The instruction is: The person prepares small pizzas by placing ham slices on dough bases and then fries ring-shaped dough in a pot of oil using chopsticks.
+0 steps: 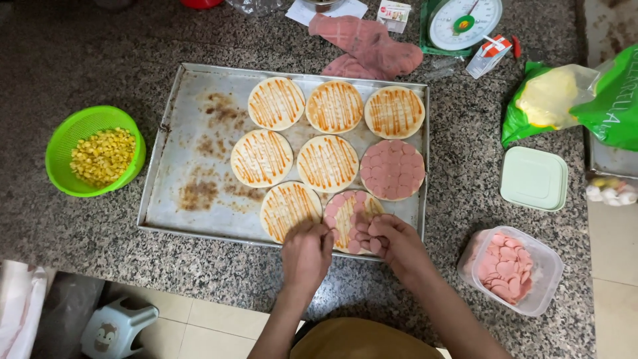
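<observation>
Both hands work on the small dough round (pixel 351 223) at the near right corner of the baking tray (pixel 186 166). The left hand (pixel 307 252) pinches a sausage slice; the right hand (pixel 393 240) presses slices flat, overlapping them to cover the sauce. The tub of slices (pixel 512 269) sits right of the tray, within reach.

Both forearms are bare, no sleeves showing. The left hand (pixel 307 252) and right hand (pixel 393 240) wear no gloves, rings or watch. A mustard-brown garment (pixel 359 340) shows between the forearms.
</observation>
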